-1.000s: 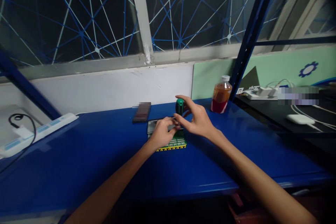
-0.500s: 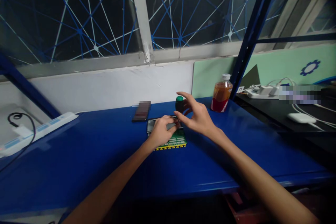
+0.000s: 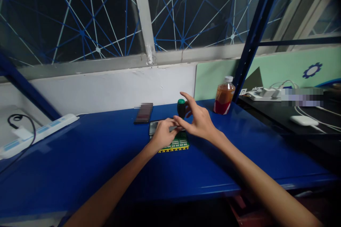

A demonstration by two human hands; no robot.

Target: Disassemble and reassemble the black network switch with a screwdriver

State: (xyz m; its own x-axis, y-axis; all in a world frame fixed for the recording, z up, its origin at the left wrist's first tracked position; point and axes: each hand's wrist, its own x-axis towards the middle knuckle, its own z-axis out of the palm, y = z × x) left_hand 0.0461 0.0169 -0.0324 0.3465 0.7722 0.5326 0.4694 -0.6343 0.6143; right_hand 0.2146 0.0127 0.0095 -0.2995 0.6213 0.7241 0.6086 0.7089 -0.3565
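A screwdriver (image 3: 181,108) with a black handle and green cap stands upright over a green circuit board (image 3: 179,144), which has a yellow toothed front edge. My left hand (image 3: 164,133) rests on the board, its fingertips pinched around where the screwdriver's shaft comes down; the shaft itself is hidden. Just right of the handle is my right hand (image 3: 198,120), index finger stretched up and thumb reaching toward my left fingertips. Its other fingers are partly behind the handle, and contact is unclear. A grey flat panel (image 3: 153,127) lies at the board's left rear, partly covered by my left hand.
A dark flat device (image 3: 144,113) lies behind the board on the blue table (image 3: 106,170). A drink bottle (image 3: 224,97) stands at the back right. On the left is a white power strip (image 3: 39,135) with a black cable. Chargers and cables lie on the black desk (image 3: 282,113) at right.
My right thumb has moved left and down to my left fingertips. The screwdriver handle has shifted slightly left. My left hand stays at the board.
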